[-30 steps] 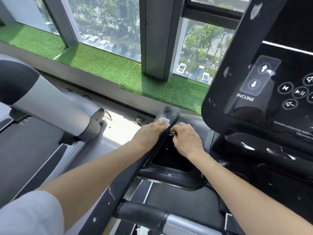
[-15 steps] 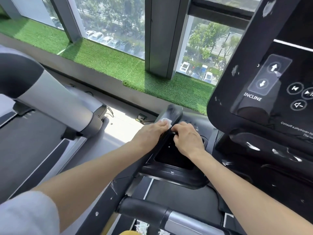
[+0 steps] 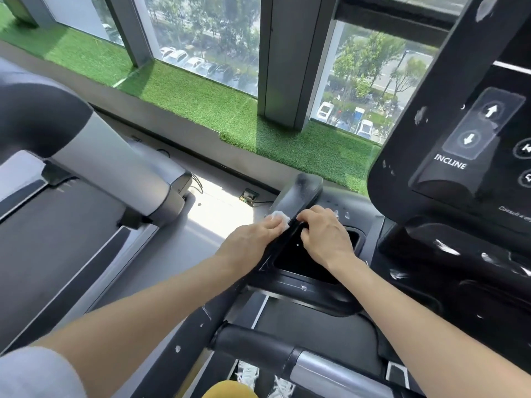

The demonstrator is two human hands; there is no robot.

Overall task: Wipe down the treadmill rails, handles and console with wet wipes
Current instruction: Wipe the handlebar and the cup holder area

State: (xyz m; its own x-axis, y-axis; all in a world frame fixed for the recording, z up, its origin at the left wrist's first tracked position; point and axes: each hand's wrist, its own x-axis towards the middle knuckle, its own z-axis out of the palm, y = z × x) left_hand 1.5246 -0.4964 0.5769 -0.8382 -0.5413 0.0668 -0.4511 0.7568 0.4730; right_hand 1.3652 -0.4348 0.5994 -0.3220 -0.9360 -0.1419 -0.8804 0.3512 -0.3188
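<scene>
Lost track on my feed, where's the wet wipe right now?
In the head view, centre frame: the wet wipe lies under the left hand's fingertips, on the outer left edge of the black side rail.

Most of the wet wipe (image 3: pixel 280 217) hides under the left hand (image 3: pixel 253 239); the right hand (image 3: pixel 324 235) curls its fingertips out of sight. The console (image 3: pixel 448 156) runs off the right edge.
</scene>
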